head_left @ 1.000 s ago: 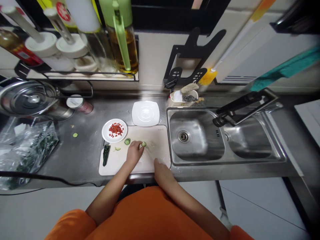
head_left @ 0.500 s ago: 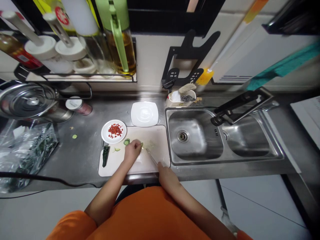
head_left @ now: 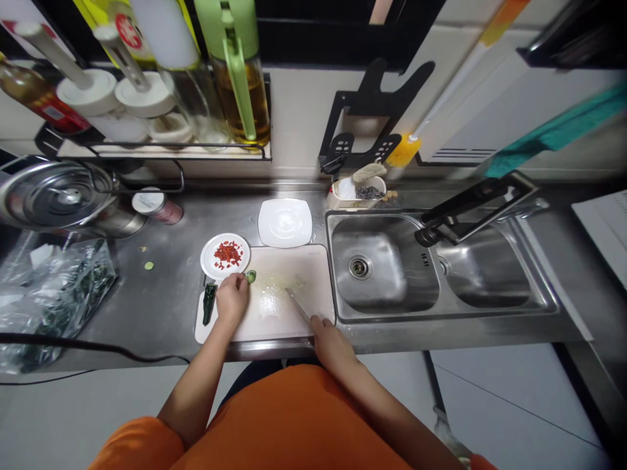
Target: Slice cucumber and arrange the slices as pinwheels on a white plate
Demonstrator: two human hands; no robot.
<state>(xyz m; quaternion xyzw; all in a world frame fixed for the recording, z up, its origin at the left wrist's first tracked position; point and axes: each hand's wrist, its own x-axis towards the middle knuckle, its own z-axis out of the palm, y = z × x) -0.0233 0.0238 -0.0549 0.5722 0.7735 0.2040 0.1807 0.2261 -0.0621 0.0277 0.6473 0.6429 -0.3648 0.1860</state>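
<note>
My left hand (head_left: 232,301) is over the left part of the white cutting board (head_left: 294,313), fingers bent and drawn together. Its fingertips are right beside a few green cucumber slices (head_left: 251,276); whatever is between them is hidden. My right hand (head_left: 333,341) is closed round the handle of a knife (head_left: 298,305), whose blade lies low over the board, pointing up and left. A dark green piece of cucumber (head_left: 209,304) rests at the board's left edge. Just behind my left hand, a white plate (head_left: 208,260) carries chopped red bits (head_left: 228,254).
An empty white square plate (head_left: 285,222) is behind the board. To the right is a double steel sink (head_left: 382,261) with a black faucet (head_left: 470,209). A plastic bag of greens (head_left: 93,281), a pink can (head_left: 164,207) and a lidded pot (head_left: 63,196) stand left.
My left hand has moved left from near the knife tip, where it pinched a small green piece, to the cucumber slices. The knife and my right hand stay nearly in place.
</note>
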